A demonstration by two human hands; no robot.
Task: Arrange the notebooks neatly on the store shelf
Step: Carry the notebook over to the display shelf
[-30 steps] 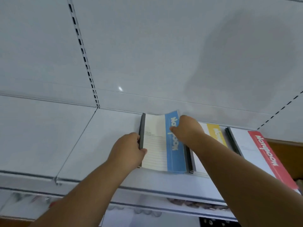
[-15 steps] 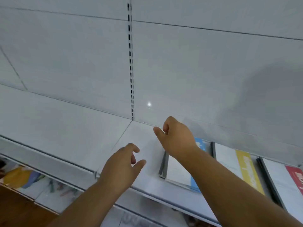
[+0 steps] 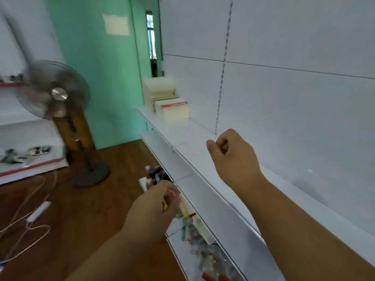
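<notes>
Beyond the curled fingers point(image 3: 222, 146) of the right hand point(image 3: 233, 157), which hold nothing, the white store shelf point(image 3: 194, 138) runs bare to some pale stacked packs point(image 3: 172, 110) at its far end. No notebooks are in view, so their place and look cannot be told. The left hand point(image 3: 152, 207) hangs lower, fingers loosely bent and empty, above small packaged goods point(image 3: 203, 246) on the lower shelf. Notebooks should handle light and flat, probably slick-covered; gripping both long edges seems safest.
</notes>
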